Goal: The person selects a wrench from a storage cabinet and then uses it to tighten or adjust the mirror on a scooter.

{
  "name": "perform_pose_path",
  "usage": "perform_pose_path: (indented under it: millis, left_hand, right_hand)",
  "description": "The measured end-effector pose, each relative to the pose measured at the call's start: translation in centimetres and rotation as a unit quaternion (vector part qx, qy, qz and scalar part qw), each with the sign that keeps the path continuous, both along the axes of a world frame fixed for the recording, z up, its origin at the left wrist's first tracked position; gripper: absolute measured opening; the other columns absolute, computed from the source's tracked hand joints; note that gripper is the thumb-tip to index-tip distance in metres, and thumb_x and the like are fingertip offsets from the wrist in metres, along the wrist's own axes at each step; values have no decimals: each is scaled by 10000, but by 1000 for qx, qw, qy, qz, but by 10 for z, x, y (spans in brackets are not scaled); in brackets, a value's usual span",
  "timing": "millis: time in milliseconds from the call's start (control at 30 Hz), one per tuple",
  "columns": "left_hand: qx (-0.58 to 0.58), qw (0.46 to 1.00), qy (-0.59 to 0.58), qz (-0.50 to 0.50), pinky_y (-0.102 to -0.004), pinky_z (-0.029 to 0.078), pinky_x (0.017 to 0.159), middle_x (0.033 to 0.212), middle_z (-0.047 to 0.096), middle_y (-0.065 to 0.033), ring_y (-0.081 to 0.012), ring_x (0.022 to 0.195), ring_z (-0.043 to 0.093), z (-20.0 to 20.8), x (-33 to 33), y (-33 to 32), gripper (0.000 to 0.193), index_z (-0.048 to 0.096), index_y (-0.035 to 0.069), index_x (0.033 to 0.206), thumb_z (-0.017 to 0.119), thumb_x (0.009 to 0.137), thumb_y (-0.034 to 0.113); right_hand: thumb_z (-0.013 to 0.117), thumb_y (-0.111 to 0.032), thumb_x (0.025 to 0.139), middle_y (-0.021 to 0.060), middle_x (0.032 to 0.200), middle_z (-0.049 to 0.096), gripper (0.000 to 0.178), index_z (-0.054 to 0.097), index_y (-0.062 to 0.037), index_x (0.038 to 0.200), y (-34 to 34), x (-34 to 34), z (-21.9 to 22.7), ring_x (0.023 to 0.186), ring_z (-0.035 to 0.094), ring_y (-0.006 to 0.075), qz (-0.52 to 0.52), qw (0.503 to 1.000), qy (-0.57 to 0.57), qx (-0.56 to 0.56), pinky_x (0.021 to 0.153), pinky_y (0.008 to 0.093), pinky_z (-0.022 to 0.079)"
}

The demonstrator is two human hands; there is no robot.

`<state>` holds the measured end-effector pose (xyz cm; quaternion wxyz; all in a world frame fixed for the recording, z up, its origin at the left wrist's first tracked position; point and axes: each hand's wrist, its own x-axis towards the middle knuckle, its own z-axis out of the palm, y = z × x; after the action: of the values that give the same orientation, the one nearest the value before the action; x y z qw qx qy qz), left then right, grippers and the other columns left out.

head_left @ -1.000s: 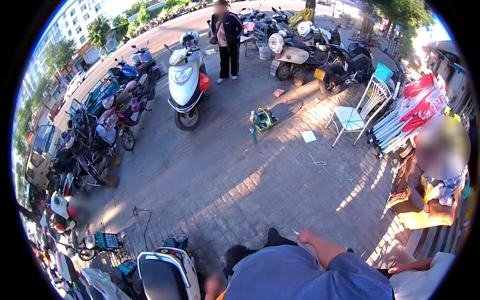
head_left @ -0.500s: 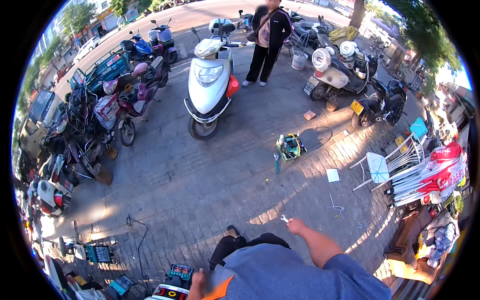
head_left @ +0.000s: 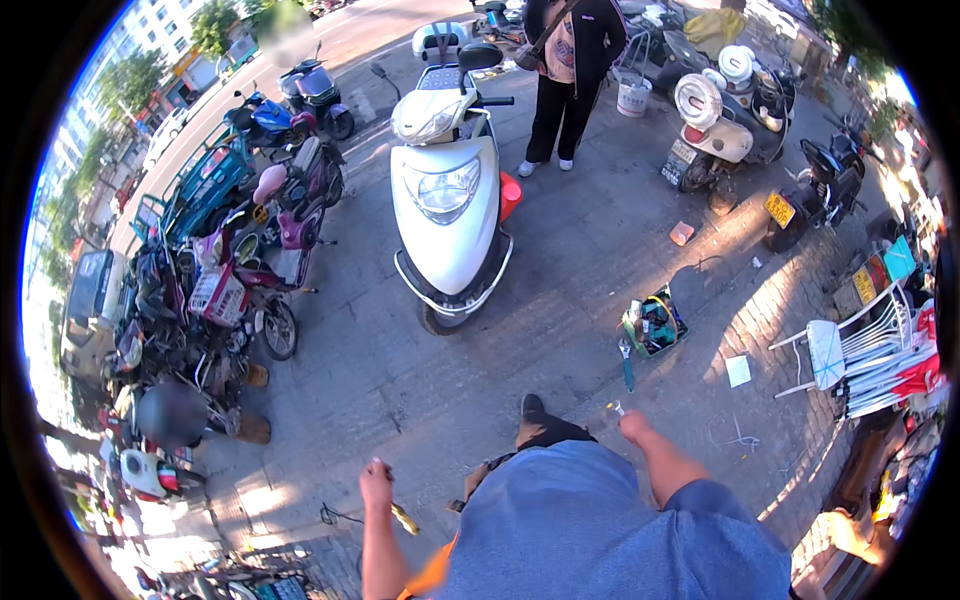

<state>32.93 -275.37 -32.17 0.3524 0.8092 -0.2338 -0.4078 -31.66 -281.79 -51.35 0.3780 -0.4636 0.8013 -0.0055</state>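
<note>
while the right hand [head_left: 633, 425] grips a wrench [head_left: 615, 408], firm carrying serves best.
left hand [head_left: 376, 484]: seemingly curled; any contents unclear.

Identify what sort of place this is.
Likely a roadside scooter-repair spot: a white scooter stands on the paving, a green tool tray has a wrench beside it, and more two-wheelers are parked at left.

Characters mark plates [head_left: 779, 210] on a dark motorcycle [head_left: 828, 187] (yellow) and a cream scooter [head_left: 728, 146] (pale).

Silvery wrench [head_left: 618, 409], white scooter [head_left: 445, 225]
</note>
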Motion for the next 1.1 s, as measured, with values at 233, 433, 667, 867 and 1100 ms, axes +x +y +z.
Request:
perform_pose_path:
  millis: [233, 433, 667, 867, 1100]
  left_hand:
    - [290, 924, 37, -248, -405, 476, 546, 697, 646, -85, -222, 583, 600, -91, -11, -5, 515, 720, 47, 893, 486, 1075, 468]
    - [272, 884, -38, -377, -468, 520, 605, 779, 718, -138, -273, 632, 650, -145, 130, -165, 532, 759, 38, 962, 473, 1065, 475]
    - [130, 976, -10, -174, -372, 370, 450, 709, 638, -92, -167, 521, 484, -89, 368, -560, 507, 694, 6, 884, 499, 1038, 447]
    - [47, 912, -108, -392, -435, 528, 779, 885, 724, -208, -326, 862, 689, -7, 321, -821, 515, 735, -44, 1051, 495, 1074, 411]
    - [-73, 794, -109, -593, -357, 489, 629, 714, 677, -105, -199, 622, 626, 75, 127, -857, 386, 689, -50, 928, 531, 1056, 279]
  right_hand:
    - [543, -265, 956, 255, 1094, 720, 312, 709, -37, 1090, -328, 161, 162, 1065, 671, 450, 123, 990, -66, -37, 888, 528, 524]
    - [502, -249, 1036, 88, 805, 628, 307, 697, -13, 1009, -483, 303, 223, 781, 600, 201, -12, 943, -304, -137, 755, 388, 484]
    - [514, -284, 1048, 182, 989, 717, 303, 707, -57, 1099, -516, 462, 228, 966, 695, 311, -17, 945, -299, -135, 867, 428, 523]
    - [531, -279, 1007, 154, 895, 708, 311, 701, -23, 1056, -534, 482, 233, 869, 690, 292, -132, 904, -374, -158, 782, 435, 511]
    - [507, -276, 1011, 143, 916, 706, 330, 730, -46, 1090, -558, 455, 237, 876, 684, 273, -258, 895, -340, -128, 782, 412, 509]
